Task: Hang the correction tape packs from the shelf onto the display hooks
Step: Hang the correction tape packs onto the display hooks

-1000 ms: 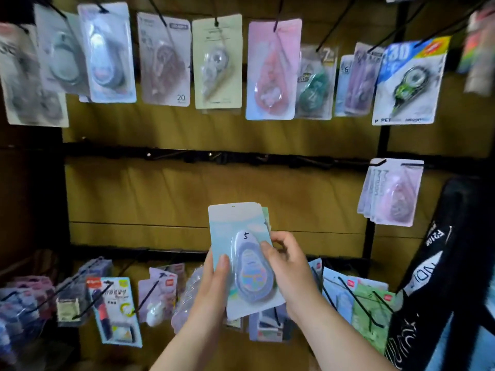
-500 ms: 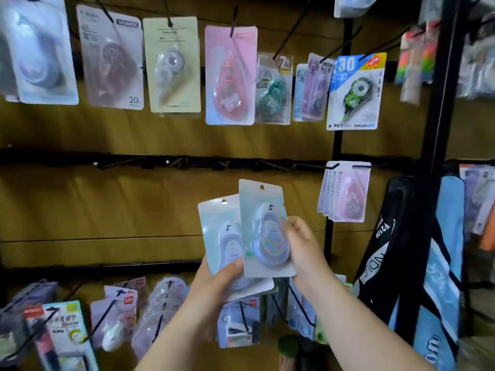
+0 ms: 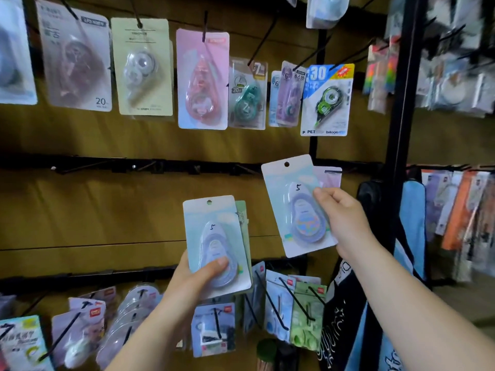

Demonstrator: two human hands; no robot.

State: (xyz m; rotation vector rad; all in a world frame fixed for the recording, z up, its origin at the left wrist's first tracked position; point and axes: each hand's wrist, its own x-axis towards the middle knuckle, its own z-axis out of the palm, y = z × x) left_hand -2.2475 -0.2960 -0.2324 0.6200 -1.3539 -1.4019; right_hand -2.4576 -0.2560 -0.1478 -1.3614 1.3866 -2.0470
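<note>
- Head view. Right hand (image 3: 348, 226) is raised and pinches one pale blue card pack with a lilac correction tape under a clear blister (image 3: 290, 210). The thumb lies on the blister's right edge and the fingers are behind the card.
- This pack is tilted slightly, top to the left, with "5" handwritten on the blister. Its punched hole (image 3: 286, 164) is level with the black middle rail (image 3: 160, 166). No hook is seen through the hole.
- The pack overlaps the pale pink packs hanging on a hook (image 3: 330, 175) just behind it to the right. Cannot tell if they touch.
- Left hand (image 3: 192, 285) is lower and well apart from the right. It grips a small stack of matching pale blue packs (image 3: 211, 231), with the thumb pressed across the front blister. A green card (image 3: 244, 226) shows at the back of the stack.
- The stack is held upright in front of the brown wooden back panel (image 3: 107, 210), between the middle rail and the lower rail.
- Top row: assorted tape packs hang on black hooks, among them a pink teardrop pack (image 3: 202, 79) and a blue pack marked "30" (image 3: 326, 100).
- Bottom row: more packs hang on angled hooks (image 3: 297, 303) below the hands.
- A black upright post (image 3: 401, 129) stands to the right of the panel.
</note>
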